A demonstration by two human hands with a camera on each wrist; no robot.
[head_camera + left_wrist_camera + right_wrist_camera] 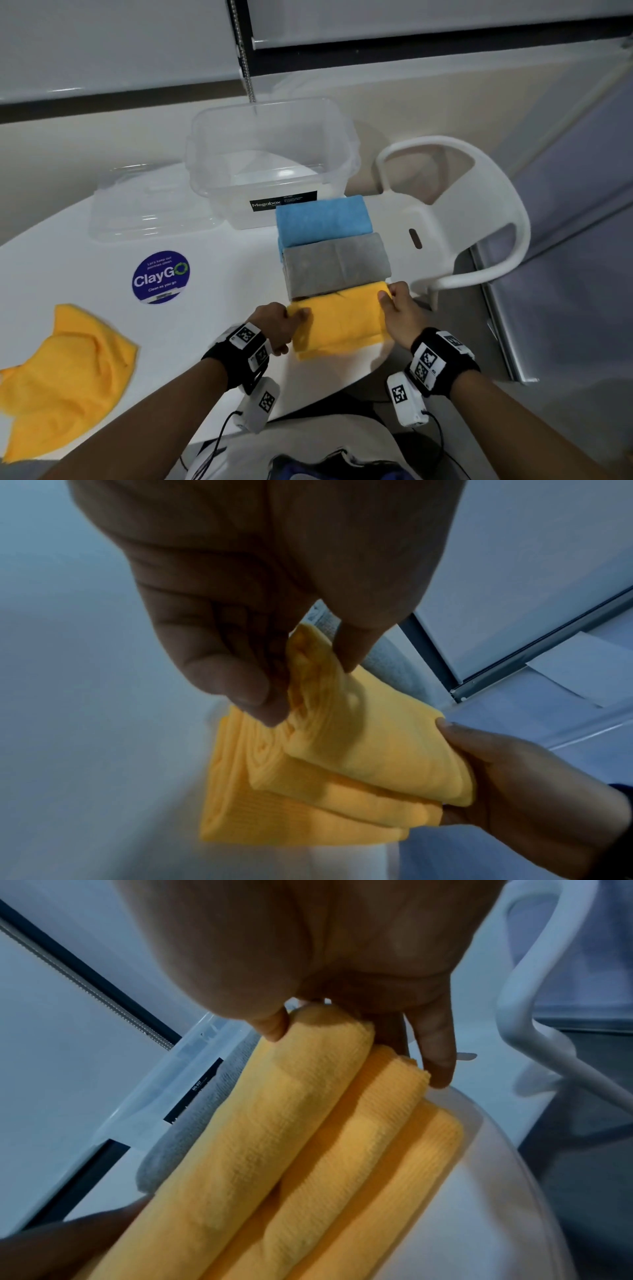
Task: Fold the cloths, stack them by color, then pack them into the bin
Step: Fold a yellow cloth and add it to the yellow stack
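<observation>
A folded yellow cloth lies on top of a yellow stack at the table's near right edge. My left hand pinches its left end. My right hand pinches its right end. The stack shows several yellow layers. Just behind it sit a folded grey stack and a folded blue stack. The clear plastic bin stands behind the blue stack, with nothing visible inside it. An unfolded yellow cloth lies crumpled at the table's left.
The bin's clear lid lies left of the bin. A round blue ClayGo sticker is on the white table. A white chair stands close to the right of the stacks. The table edge curves near my right wrist.
</observation>
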